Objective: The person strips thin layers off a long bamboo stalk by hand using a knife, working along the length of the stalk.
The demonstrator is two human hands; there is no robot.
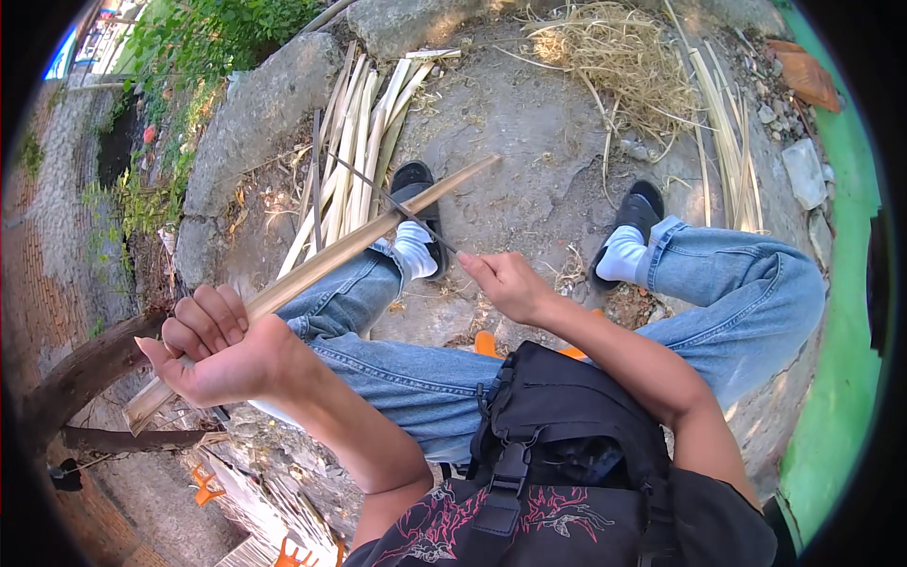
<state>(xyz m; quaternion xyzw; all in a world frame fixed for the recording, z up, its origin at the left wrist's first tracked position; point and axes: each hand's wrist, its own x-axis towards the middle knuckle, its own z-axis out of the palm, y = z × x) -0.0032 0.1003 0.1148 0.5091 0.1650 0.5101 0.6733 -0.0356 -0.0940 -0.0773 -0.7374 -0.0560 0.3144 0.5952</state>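
My left hand (219, 352) grips the near end of a long flat bamboo slat (350, 248) that slants up and to the right over my left knee. My right hand (507, 282) pinches a thin dark blade or strip (389, 200) whose length crosses the slat near its far part. I am seated, in blue jeans, white socks and black shoes.
A bundle of split bamboo strips (357, 142) lies on the ground ahead beside large stones (255, 113). Dry straw (619, 61) and more strips (727, 142) lie at the upper right. A green wall (846, 378) runs on the right. A black bag (557, 416) hangs on my chest.
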